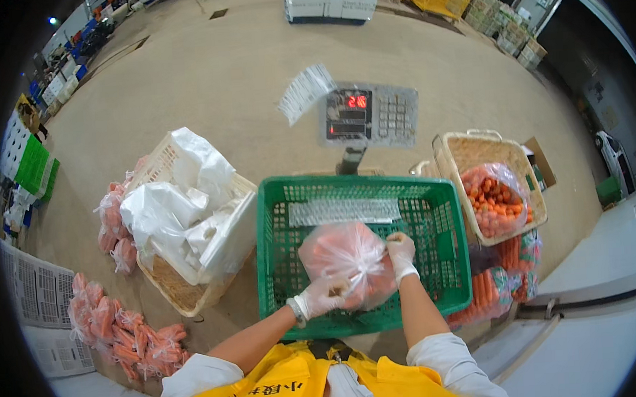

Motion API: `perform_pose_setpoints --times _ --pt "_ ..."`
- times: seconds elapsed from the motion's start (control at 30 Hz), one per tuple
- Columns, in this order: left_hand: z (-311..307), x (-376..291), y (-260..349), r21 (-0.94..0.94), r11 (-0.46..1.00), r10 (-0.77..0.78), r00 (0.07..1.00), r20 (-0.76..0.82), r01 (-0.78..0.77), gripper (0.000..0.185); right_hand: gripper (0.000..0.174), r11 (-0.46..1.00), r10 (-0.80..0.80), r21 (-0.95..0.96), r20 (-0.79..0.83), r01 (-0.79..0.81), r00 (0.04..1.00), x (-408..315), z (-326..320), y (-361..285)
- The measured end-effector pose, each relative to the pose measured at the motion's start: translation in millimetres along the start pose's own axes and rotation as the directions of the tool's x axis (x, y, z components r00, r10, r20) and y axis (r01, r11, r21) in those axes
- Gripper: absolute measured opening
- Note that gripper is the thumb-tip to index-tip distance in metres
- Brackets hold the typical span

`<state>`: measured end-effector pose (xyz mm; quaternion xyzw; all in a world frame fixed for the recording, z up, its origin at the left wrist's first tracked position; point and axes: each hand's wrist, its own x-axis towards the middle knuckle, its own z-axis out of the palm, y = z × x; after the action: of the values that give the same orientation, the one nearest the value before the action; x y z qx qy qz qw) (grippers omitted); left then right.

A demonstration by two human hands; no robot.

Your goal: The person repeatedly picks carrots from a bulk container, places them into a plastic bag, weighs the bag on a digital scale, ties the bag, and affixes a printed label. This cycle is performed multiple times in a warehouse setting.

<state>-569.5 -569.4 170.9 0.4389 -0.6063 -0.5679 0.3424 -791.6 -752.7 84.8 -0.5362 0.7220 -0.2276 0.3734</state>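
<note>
A clear plastic bag of orange produce point(337, 251), probably carrots, sits in a green plastic crate point(360, 183). Its gathered top is knotted and faces up at me. My left hand point(320, 298), in a thin white glove, pinches the plastic at the bag's near left side. At its right side my right hand point(401, 250), gloved too, has its fingers curled on the film; the fingertips are partly hidden. Behind the crate stands a weighing scale's display and keypad point(370, 115) with lit red digits. A printed sheet point(307, 91) sticks out from its left corner.
Left of the crate, a cream basket point(177, 295) holds white plastic bags point(162, 212). Bagged carrots point(142, 342) lie on the floor farther left. At right stands another basket point(487, 141) with an open bag of small orange-red produce point(493, 203); more bagged carrots point(482, 295) lie below it.
</note>
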Motion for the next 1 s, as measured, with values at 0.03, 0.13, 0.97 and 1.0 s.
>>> perform_pose_setpoints --times 0.03,0.13,0.97,1.0 --pt "-6 2 1 0.198 0.980 -0.026 0.999 0.034 0.019 0.019 0.016 0.999 -0.005 -0.032 0.054 0.007 0.999 0 -7 -5" --pt "-29 -1 15 0.268 0.955 0.152 0.985 -0.078 -0.126 0.026 0.038 0.966 0.024 0.166 0.704 -0.198 0.709 0 -63 -21" --pt "-375 151 20 -0.177 0.984 0.005 0.988 -0.157 -0.033 0.033 0.018 0.728 -0.684 0.193 0.141 0.658 0.715 -40 54 -370" --pt "-373 148 23 -0.237 0.969 0.033 0.985 -0.166 -0.073 0.034 0.018 0.717 -0.698 0.080 0.085 0.693 0.711 -41 63 -372"
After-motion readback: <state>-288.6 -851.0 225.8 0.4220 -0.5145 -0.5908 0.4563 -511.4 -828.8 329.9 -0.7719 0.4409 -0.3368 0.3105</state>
